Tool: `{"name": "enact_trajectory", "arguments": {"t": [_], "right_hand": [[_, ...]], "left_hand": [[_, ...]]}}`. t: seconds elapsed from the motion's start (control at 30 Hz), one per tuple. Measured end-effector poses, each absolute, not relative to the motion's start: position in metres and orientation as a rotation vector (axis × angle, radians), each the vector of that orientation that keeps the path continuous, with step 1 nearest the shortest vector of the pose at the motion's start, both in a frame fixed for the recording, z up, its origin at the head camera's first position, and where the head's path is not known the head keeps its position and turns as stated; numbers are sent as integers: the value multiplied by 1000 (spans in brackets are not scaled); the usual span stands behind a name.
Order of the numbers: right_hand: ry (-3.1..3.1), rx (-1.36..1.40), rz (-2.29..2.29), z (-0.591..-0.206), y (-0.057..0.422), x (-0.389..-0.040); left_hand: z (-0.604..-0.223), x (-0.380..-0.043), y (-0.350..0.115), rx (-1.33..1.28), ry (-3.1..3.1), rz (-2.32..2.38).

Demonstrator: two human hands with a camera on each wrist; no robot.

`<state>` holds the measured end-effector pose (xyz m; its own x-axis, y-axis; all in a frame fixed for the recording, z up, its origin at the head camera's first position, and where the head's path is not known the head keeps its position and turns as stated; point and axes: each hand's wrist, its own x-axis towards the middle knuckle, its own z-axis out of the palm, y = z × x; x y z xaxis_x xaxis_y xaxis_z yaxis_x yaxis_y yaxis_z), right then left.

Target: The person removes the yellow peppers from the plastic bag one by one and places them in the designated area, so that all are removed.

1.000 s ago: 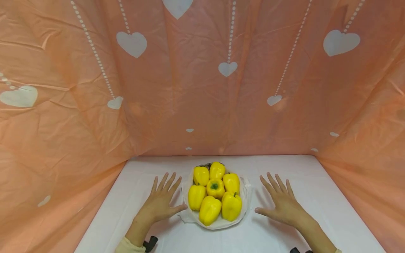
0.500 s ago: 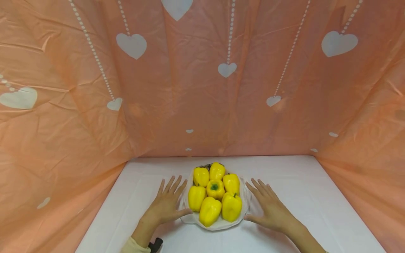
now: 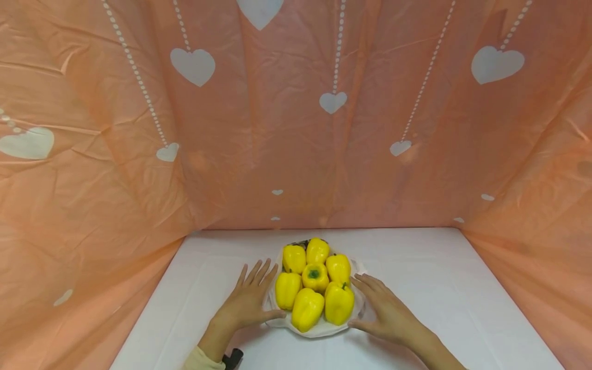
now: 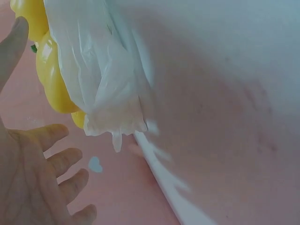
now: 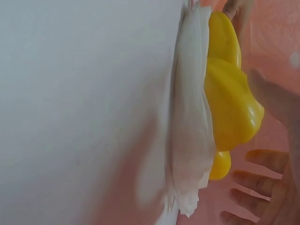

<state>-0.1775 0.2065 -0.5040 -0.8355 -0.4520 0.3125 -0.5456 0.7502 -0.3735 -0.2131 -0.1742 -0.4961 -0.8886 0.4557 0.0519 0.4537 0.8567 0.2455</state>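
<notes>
Several yellow bell peppers (image 3: 307, 309) sit grouped in a low white plastic bag (image 3: 319, 333), its rim folded down around them. One pepper (image 3: 315, 276) in the middle points its green stem upward. My left hand (image 3: 250, 303) is at the bag's left side, fingers spread and straight, thumb tip by the near left rim. On the opposite side, my right hand (image 3: 386, 313) has straight fingers at the right rim, thumb near the front. In the left wrist view the bag's crumpled side (image 4: 96, 70) shows beside the spread fingers. The right wrist view shows a pepper (image 5: 232, 103) bulging above the rim.
The bag stands on a white tabletop (image 3: 416, 252). An orange-pink curtain (image 3: 296, 154) with white hearts encloses the back and both sides. A dark patterned patch (image 3: 300, 242) shows at the bag's far edge. A black strap piece (image 3: 233, 358) shows at the left wrist.
Both hands have moved inward toward the bag from either side, the right hand farther, and its fingers have drawn closer together. The peppers and bag have stayed in place.
</notes>
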Motion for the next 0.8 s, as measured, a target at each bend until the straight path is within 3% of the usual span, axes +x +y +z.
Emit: {"name": "enact_trajectory", "arguments": {"t": [0.8], "right_hand": [[-2784,803,729,-510,197,-183]], "left_hand": [[-504,-214,-172,702,2941,485]]}}
